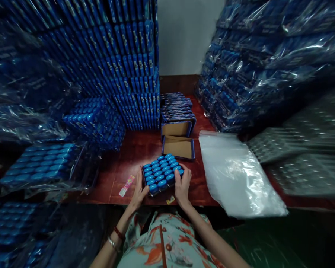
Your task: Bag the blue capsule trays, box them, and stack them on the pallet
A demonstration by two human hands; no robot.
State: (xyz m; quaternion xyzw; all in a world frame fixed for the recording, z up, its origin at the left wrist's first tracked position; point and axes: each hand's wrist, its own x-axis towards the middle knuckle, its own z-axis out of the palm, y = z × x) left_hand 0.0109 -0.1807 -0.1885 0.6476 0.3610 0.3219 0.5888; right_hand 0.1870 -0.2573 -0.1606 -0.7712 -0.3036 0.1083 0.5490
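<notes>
Between my two hands, at the front of the red-brown table, is a pack of small blue-capped containers set in close rows. It lies slightly turned, its right end farther back. My left hand grips its left end, thumb at the near corner. My right hand holds the right end, with the thumb on the caps. Just behind the pack stands an open shallow cardboard box with blue edges. More such boxes are stacked behind it. To the left of my left hand lies a pink printed strip.
Tall stacks of blue packs rise at the back left. Plastic-wrapped blue packs stand at the right. Clear plastic bags overhang the table's front edge, beside grey moulded trays. A wrapped blue pack sits at the left.
</notes>
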